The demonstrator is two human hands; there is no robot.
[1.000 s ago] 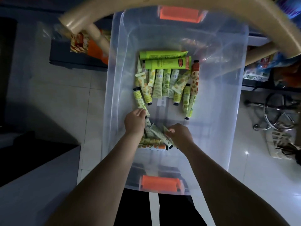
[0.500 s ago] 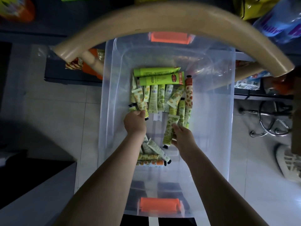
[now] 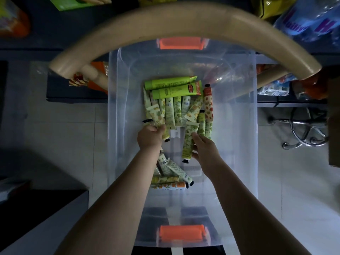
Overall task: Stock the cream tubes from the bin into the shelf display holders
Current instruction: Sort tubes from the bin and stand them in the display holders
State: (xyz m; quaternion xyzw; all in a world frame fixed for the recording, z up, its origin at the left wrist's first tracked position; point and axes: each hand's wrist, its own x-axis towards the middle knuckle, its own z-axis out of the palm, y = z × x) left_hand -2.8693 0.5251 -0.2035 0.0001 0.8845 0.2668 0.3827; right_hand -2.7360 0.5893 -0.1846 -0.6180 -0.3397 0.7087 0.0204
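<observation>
Both hands reach into the bin (image 3: 117, 126): my left hand (image 3: 150, 138) grasps tubes (image 3: 158, 118) mostly hidden in its fist, my right hand (image 3: 205, 148) pinches one tube (image 3: 189, 142).

This looks like a small shop. Dark low shelves (image 3: 77, 92) carry packaged goods: bright snack bags (image 3: 12, 23), a wrapped pack of bottles (image 3: 312, 17). On the pale tiled floor (image 3: 60, 144) stands a clear plastic bin (image 3: 253, 126) with orange latches, holding many cream tubes (image 3: 176, 111) of a few repeated designs, like stock.
</observation>
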